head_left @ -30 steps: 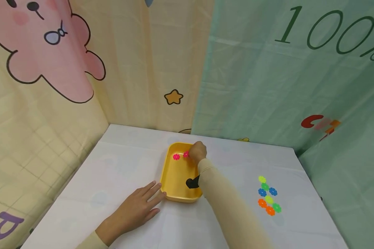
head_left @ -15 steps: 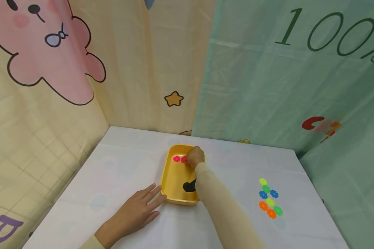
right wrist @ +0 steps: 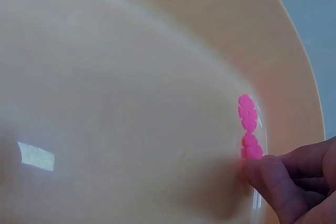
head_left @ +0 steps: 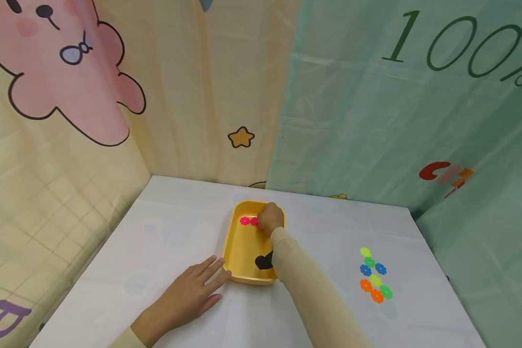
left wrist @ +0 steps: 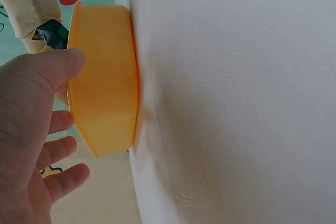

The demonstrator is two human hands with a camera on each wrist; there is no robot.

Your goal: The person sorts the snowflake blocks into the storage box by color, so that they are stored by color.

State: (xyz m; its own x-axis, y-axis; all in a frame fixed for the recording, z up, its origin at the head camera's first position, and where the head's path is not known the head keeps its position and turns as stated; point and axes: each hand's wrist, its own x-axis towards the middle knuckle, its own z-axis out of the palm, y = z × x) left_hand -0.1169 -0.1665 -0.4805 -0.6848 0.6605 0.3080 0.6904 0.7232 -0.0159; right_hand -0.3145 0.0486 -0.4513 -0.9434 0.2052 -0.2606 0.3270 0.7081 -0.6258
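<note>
Head view: The right hand (head_left: 271, 218) is inside the far right end of the yellow tray (head_left: 243, 249). The left pink flower disc (head_left: 244, 221) and right pink flower disc (head_left: 254, 221) lie side by side at the tray's far end. The left hand (head_left: 187, 295) is at the near left corner, fingers extended. Eight yellow, green, blue and orange flower discs (head_left: 375, 280) lie grouped on the white table (head_left: 178, 217), right of the tray.

Left wrist view: Fingers are spread and relaxed, gripping nothing; the thumb overlaps the tray's rim.

Right wrist view: Thumb and index finger pinch the right pink flower disc; its edge meets the left one.
</note>
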